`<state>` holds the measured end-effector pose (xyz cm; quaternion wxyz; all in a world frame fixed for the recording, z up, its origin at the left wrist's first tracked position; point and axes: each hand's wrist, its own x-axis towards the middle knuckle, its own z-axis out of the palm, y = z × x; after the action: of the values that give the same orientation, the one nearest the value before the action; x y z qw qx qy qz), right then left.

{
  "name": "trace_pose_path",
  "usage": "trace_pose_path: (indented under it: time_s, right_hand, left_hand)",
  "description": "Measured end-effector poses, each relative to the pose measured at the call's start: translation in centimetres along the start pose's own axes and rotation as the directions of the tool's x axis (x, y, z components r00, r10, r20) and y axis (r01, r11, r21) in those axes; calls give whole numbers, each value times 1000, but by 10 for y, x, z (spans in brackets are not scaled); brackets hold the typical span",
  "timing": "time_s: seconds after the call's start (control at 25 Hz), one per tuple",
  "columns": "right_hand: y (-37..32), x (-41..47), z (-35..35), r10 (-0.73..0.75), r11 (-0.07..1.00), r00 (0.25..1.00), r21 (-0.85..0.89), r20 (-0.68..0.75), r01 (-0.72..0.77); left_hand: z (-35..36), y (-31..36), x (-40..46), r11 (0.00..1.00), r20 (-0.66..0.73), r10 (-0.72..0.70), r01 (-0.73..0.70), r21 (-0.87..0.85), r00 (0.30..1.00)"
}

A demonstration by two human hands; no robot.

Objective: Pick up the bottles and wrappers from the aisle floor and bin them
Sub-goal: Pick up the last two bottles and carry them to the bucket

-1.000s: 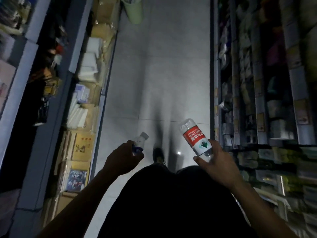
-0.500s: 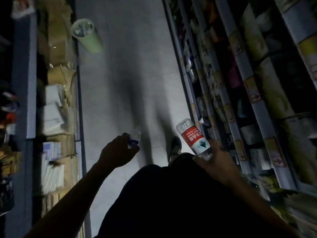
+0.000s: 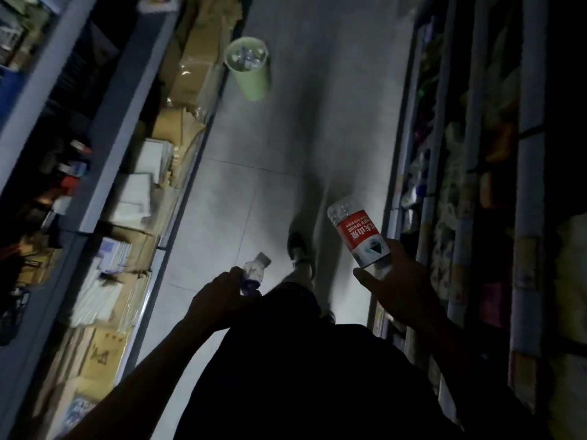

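The right hand is curled round the lower body of a red-labelled bottle, thumb across the front below the label, the clear base pointing up toward 11 o'clock. The left hand is wrapped round a smaller bottle; only its pale end and a dark blue band show beyond the knuckles, tipped toward 1 o'clock.

Both look like thin clear plastic, probably empty or nearly so, so light to carry and easy to dent if squeezed. The smooth label film may slide a little in the palm. A hold round the middle of the body, as both hands have now, seems firm enough; the ribbed clear end of the larger one would offer more bite.

Beyond the hands, one shoe steps onto the grey aisle floor. At 12 o'clock, well apart from the hands, a pale green bin stands against the left shelving, with clear bottles already inside. Stocked shelves line the 3 o'clock side. No wrappers can be made out in the dim light.
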<state>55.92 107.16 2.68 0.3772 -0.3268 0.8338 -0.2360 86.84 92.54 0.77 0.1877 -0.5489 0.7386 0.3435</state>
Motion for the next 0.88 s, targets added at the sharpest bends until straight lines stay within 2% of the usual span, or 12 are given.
trace_pose_path:
  time_s: [0.2,0.56,0.68,0.88]
  right_hand:
    - [-54,91,-30,-10,998,1000,-67,13,11]
    - [-101,206,-76,175,984,978,41,-112,-171]
    - [-97,254,-98,198,980,970,20,-140,-198]
    - [-103,371,-156,189,981,975,58,-115,-183]
  left_hand:
    - [-71,29,90,999,-35,-11,10,-35,999]
    - [-200,141,252,968,-49,234,-228,105,971]
    - [-224,181,312,949,-54,295,-286,130,954]
    - [-264,247,387,965,-57,223,-212,153,973]
